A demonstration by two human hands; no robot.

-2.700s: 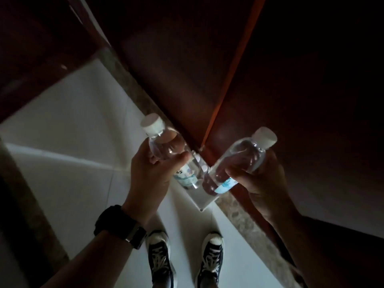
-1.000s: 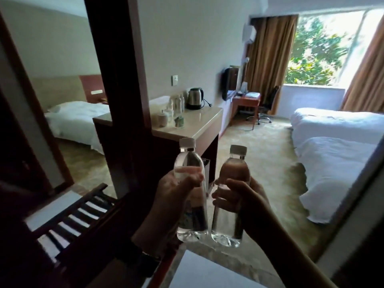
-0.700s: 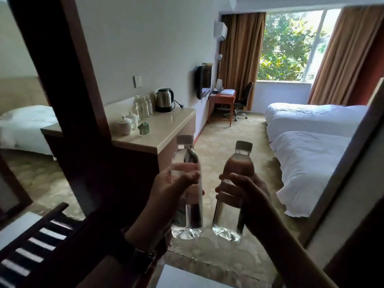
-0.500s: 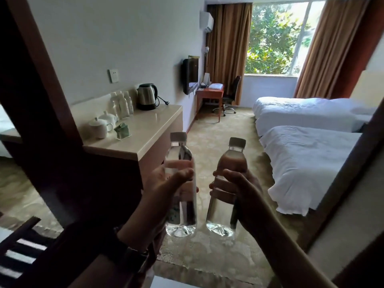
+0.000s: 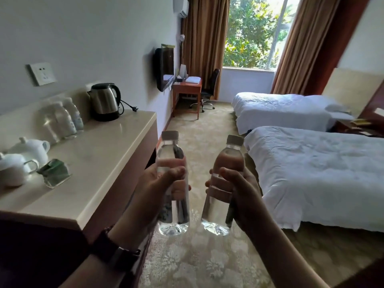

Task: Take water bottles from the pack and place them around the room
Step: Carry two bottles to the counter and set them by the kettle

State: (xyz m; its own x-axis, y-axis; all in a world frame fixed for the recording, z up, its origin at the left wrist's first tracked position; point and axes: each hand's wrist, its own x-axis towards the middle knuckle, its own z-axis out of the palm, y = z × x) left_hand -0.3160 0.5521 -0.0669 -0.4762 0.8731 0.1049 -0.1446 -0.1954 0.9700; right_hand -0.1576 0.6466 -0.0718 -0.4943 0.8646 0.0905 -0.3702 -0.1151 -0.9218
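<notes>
- Two clear water bottles are held up over the patterned carpet (image 5: 207,265), between the worktop (image 5: 99,163) and the near bed (image 5: 318,173), well apart from both.
- The left bottle (image 5: 173,210) stands upright, long axis vertical, pale cap on top; the left hand (image 5: 158,188) is wrapped around its middle, thumb across the front.
- The right bottle (image 5: 220,215) tilts slightly, cap leaning right and base toward the left bottle; the right hand (image 5: 239,190) is closed around its middle.
- The two bases sit near each other without touching.
- A dark watch (image 5: 113,252) is on the left wrist.
- Along the worktop's back edge by the wall stand more bottles (image 5: 64,119), a steel kettle (image 5: 105,101) toward the far corner, and white teapots (image 5: 22,159) toward the near end.
- Beyond: a wall television (image 5: 165,68), a wooden desk (image 5: 187,88) with a chair (image 5: 209,88), a second bed (image 5: 280,109), brown curtains (image 5: 205,38) and a window (image 5: 255,32) onto green trees.
</notes>
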